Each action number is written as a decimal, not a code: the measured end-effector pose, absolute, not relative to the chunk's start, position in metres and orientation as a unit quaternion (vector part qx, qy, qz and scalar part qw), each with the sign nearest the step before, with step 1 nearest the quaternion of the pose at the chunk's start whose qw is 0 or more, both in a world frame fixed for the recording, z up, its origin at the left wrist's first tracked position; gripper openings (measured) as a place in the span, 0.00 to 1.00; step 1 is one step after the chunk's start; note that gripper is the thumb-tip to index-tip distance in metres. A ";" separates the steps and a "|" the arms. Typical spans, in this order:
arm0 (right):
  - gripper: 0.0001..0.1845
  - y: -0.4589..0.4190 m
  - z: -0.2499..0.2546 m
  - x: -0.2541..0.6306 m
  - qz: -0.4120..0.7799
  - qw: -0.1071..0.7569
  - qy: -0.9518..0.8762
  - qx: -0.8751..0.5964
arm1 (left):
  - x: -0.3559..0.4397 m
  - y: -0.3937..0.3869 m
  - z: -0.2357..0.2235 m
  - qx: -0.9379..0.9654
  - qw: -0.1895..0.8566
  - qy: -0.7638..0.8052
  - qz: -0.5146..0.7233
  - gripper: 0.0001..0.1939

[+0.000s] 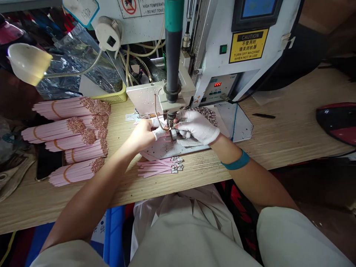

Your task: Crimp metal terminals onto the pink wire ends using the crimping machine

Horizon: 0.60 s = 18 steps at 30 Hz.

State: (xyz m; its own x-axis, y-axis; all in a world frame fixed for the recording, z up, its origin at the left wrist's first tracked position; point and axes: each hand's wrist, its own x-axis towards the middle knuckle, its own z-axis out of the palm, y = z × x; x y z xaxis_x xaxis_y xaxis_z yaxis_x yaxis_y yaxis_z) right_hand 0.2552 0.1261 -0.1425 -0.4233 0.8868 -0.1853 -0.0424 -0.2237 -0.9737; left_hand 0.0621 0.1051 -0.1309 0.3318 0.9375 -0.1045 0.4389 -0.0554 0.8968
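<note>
My left hand (146, 132), with white covers on thumb and finger, is closed in a pinch just left of the tip of the soldering machine's head (171, 91). From the right, my right hand (198, 127) in a white glove has its fingertips pinched together close to the same tip. Whatever lies between the fingers of either hand is too small and partly hidden. Below the hands, several pink strips with small metal-and-white connectors (161, 167) lie on the table. A heap of small connector pieces (207, 114) sits behind my right hand on the white base plate (239, 120).
Rubber-banded bundles of pink strips (71, 174) are stacked at the left. A lamp (29, 63) and a yellow basket (114, 97) stand behind them. The machine's white housing (214, 55) rises ahead. A dark thin tool (263, 116) lies right on the wooden table (292, 137).
</note>
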 end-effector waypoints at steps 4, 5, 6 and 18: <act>0.08 0.126 -0.142 0.254 0.666 0.346 -0.515 -0.414 | 0.062 0.105 -0.131 0.649 0.489 0.513 0.277 0.08; 0.08 0.126 -0.142 0.254 0.666 0.347 -0.516 -0.413 | 0.062 0.105 -0.132 0.640 0.497 0.515 0.279 0.09; 0.08 0.126 -0.142 0.254 0.666 0.347 -0.517 -0.411 | 0.062 0.105 -0.133 0.634 0.503 0.517 0.279 0.09; 0.08 0.124 -0.142 0.254 0.656 0.348 -0.529 -0.411 | 0.063 0.104 -0.132 0.609 0.508 0.539 0.285 0.07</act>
